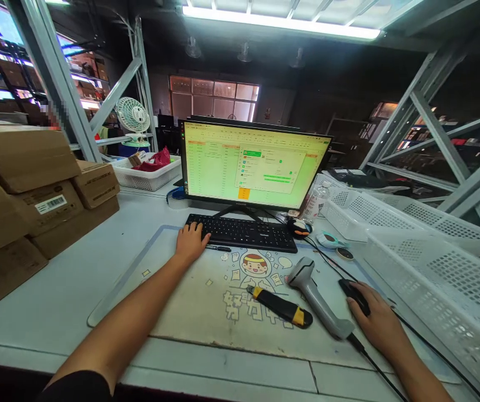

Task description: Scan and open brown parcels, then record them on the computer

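Observation:
My left hand (190,243) rests on the left end of a black keyboard (248,232), fingers spread over the keys. A pen (219,248) lies just below the keyboard, near my thumb. On the right, my right hand (376,315) is curved over a black computer mouse (354,296). Beside it lies a grey barcode scanner (319,298) with a black cable. Left of the scanner is a black and yellow utility knife (282,307) on the printed desk mat (181,312). Behind the keyboard stands a monitor (215,167) showing a spreadsheet and a chat window.
Cardboard boxes (18,156) are stacked on the left. White perforated baskets (428,279) line the right side. A plastic bottle (317,201) and tape rolls (327,240) sit by the monitor. Behind are a white basket (148,176) holding red material and a fan (133,115).

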`<state>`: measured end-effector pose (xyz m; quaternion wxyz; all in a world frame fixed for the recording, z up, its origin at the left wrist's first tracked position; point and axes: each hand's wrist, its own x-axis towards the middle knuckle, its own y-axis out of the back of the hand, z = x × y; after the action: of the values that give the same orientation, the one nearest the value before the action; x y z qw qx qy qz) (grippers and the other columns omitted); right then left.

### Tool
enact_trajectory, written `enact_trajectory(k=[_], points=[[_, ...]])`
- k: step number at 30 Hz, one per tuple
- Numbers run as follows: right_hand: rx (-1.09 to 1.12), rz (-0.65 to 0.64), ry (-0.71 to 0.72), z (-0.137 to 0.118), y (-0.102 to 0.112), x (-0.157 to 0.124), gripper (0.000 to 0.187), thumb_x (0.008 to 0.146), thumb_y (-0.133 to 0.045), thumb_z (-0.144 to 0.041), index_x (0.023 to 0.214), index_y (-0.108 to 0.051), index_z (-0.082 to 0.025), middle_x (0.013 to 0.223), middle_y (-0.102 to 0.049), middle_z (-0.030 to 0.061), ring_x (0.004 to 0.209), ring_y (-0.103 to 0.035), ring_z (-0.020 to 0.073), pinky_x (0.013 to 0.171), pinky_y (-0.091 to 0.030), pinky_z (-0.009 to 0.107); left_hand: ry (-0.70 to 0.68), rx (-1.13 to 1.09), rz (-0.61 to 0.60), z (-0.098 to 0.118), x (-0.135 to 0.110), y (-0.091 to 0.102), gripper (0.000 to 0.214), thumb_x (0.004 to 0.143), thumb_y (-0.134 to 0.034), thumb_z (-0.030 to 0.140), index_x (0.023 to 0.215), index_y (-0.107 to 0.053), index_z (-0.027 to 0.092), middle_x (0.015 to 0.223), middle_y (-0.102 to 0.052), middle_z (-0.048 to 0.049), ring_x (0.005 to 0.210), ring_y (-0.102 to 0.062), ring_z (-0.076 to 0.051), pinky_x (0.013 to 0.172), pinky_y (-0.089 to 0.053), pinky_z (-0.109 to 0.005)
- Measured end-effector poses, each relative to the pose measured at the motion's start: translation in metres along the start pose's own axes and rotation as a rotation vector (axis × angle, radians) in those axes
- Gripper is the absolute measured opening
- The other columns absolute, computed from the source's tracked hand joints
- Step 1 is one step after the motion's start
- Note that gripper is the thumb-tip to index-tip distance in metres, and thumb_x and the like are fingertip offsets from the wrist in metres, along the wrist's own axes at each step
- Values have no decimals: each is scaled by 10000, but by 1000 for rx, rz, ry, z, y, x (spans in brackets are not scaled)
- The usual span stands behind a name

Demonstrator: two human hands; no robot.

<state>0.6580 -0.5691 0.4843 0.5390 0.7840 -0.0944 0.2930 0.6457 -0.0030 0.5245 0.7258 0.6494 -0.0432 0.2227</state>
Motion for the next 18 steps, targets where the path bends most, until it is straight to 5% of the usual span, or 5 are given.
enact_trajectory(k=[18], points=[[-11,12,-18,0,-1,-5,538,999,-457,-573,1315,-683,-201,1399,-700,161,1309,-671,326,1176,-523,562,-11,32,12,-1,0,-2,529,1078,-515,443,1479,-634,120,1503,-621,-198,1308,-600,-370,1067,-495,-474]])
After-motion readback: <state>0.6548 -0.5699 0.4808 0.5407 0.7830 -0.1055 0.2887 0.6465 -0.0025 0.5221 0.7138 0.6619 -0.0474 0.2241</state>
